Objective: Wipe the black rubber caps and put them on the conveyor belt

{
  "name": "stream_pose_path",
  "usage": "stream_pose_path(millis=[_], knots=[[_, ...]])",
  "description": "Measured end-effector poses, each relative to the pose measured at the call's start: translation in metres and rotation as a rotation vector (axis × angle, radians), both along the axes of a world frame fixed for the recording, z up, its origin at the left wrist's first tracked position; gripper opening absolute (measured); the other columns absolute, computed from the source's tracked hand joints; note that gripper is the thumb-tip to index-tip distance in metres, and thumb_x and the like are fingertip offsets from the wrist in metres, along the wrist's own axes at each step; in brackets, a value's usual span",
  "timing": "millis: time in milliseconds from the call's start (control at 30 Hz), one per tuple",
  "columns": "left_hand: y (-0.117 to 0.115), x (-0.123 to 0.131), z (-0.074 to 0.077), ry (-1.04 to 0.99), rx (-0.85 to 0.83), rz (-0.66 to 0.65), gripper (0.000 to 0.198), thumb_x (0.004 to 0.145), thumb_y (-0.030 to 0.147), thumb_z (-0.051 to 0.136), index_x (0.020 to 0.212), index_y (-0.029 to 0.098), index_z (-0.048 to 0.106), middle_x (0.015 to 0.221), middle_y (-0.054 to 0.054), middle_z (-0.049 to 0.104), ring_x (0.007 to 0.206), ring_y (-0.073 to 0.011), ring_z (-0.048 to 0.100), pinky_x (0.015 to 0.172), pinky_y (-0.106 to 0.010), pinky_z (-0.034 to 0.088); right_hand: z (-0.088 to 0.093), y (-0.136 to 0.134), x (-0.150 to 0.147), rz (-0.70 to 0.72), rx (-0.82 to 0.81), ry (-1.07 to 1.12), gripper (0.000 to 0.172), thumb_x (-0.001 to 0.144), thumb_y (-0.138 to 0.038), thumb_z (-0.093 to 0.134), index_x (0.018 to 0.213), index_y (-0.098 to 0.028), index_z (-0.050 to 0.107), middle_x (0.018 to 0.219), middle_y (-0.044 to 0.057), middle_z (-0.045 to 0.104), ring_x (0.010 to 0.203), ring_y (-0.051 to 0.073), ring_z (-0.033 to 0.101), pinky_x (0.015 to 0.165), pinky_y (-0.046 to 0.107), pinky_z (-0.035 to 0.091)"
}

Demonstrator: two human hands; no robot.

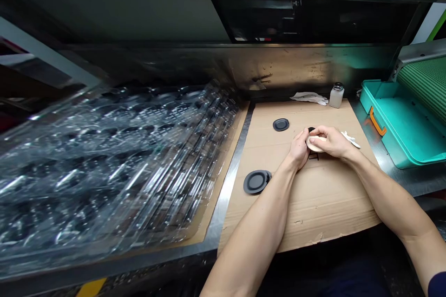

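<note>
Over the cardboard sheet my two hands meet. In my right hand (332, 143) the fingers press a cream-coloured pad or folded cloth (316, 145); its exact kind is unclear. My left hand (298, 149) is closed around a black part (311, 129), of which only a small edge shows behind the fingers. The pad lies against that part. Two black rounded pieces with a ring-shaped recess rest on the cardboard: one black piece (280, 124) farther back, another black piece (256, 182) beside my left forearm, overlapping a further dark piece.
A stack of clear plastic trays (139, 162) fills the left. The cardboard sheet (331, 199) covers the work surface. At its back stand a small bottle (336, 95) and a crumpled white cloth (309, 98). White scraps (350, 139) lie near my right wrist. A teal bin (393, 141) sits right.
</note>
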State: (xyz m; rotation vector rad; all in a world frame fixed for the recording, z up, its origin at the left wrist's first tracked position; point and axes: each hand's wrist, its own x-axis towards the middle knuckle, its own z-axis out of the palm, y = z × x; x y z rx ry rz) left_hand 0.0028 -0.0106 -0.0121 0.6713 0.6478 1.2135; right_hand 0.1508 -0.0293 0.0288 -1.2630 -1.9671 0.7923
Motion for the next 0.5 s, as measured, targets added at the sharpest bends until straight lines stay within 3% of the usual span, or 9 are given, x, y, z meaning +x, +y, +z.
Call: stream_pose_path(millis=[100, 200, 333, 400, 500], knots=[[0.001, -0.003, 0.001, 0.005, -0.029, 0.022, 0.026, 0.102, 0.032, 0.059, 0.094, 0.011, 0.073, 0.092, -0.009, 0.077, 0.093, -0.021, 0.074, 0.095, -0.035, 0.056, 0.002, -0.001, 0.007, 0.022, -0.058, -0.122, 0.023, 0.091, -0.031, 0.064, 0.108, -0.022, 0.076, 0.108, 0.002, 0.08, 0.1, 0.021, 0.074, 0.088, 0.03, 0.053], [0.0, -0.001, 0.002, -0.002, -0.072, 0.025, 0.028, 0.106, 0.03, 0.053, 0.096, 0.012, 0.072, 0.092, -0.009, 0.077, 0.089, -0.0195, 0.074, 0.095, -0.038, 0.057, 0.006, -0.005, 0.008, -0.134, 0.021, -0.343, 0.027, 0.097, -0.035, 0.061, 0.12, -0.027, 0.072, 0.116, 0.003, 0.079, 0.107, 0.025, 0.074, 0.09, 0.033, 0.052], [-0.001, 0.004, 0.001, -0.011, -0.122, -0.003, 0.034, 0.109, 0.03, 0.047, 0.094, 0.011, 0.071, 0.085, -0.008, 0.076, 0.078, -0.0165, 0.072, 0.093, -0.039, 0.06, 0.01, -0.009, -0.009, -0.353, 0.123, -0.567, 0.041, 0.109, -0.043, 0.04, 0.142, -0.025, 0.055, 0.129, 0.012, 0.075, 0.108, 0.031, 0.073, 0.088, 0.037, 0.052], [0.0, 0.003, 0.0, -0.017, -0.151, 0.008, 0.036, 0.109, 0.03, 0.045, 0.091, 0.011, 0.07, 0.081, -0.008, 0.075, 0.075, -0.0158, 0.071, 0.091, -0.038, 0.061, 0.01, -0.012, -0.018, -0.348, 0.109, -0.678, 0.043, 0.11, -0.046, 0.034, 0.143, -0.023, 0.052, 0.125, 0.014, 0.075, 0.104, 0.032, 0.074, 0.086, 0.038, 0.052], [0.001, -0.001, 0.001, -0.021, -0.169, 0.026, 0.029, 0.106, 0.03, 0.052, 0.09, 0.013, 0.068, 0.08, -0.007, 0.075, 0.078, -0.0169, 0.073, 0.09, -0.037, 0.062, 0.009, -0.014, -0.022, -0.225, 0.093, -0.761, 0.041, 0.11, -0.047, 0.034, 0.139, -0.025, 0.052, 0.12, 0.012, 0.077, 0.1, 0.031, 0.074, 0.085, 0.038, 0.051]])
